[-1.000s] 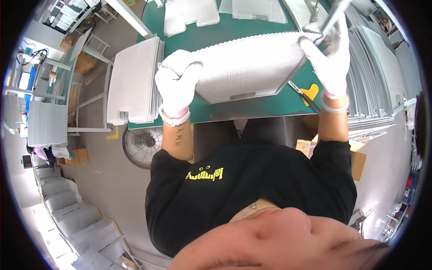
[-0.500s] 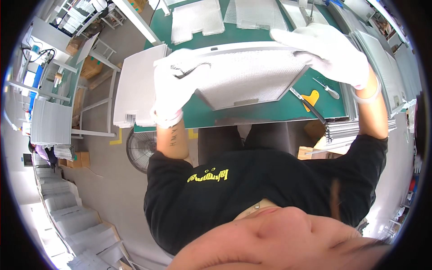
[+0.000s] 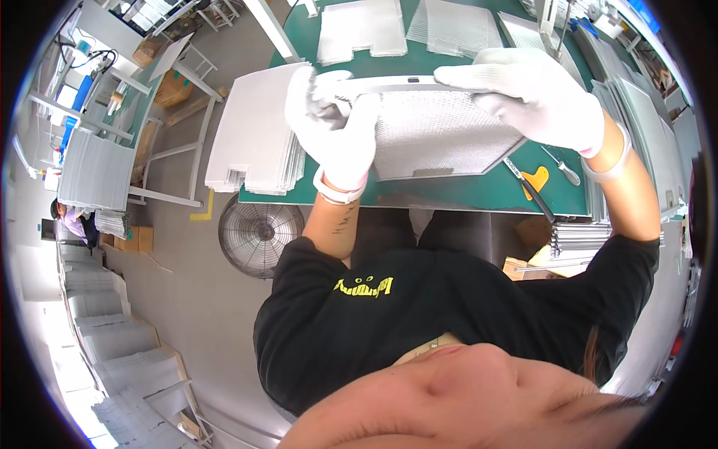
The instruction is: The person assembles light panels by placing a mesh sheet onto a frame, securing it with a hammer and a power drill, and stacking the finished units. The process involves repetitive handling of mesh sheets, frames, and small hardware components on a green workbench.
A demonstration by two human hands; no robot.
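A silvery mesh filter panel [image 3: 441, 135] is held tilted above the green worktable, with a pale frame strip [image 3: 396, 84] along its far edge. My left hand [image 3: 336, 131], in a white glove, is closed around the left end of that strip. At the right, my gloved right hand [image 3: 531, 101] grips the strip and the panel's upper right part, its fingers stretched along the edge. Both hands cover the panel's far corners. Just right of the panel lie a black-handled knife [image 3: 532, 191], a yellow scraper [image 3: 535, 182] and a screwdriver-like tool with a pale handle [image 3: 565, 168].
A stack of white mesh sheets [image 3: 250, 135] lies at the table's left edge. More mesh sheets [image 3: 359, 30] sit at the back. Framed panels [image 3: 636, 135] lean along the right side. A floor fan [image 3: 262, 233] stands below the table's left front corner [image 3: 250, 198].
My left hand has moved inward along the frame strip and turned, its fingers more curled. My right hand's fingers reach farther left on the strip. The whole view has shifted slightly.
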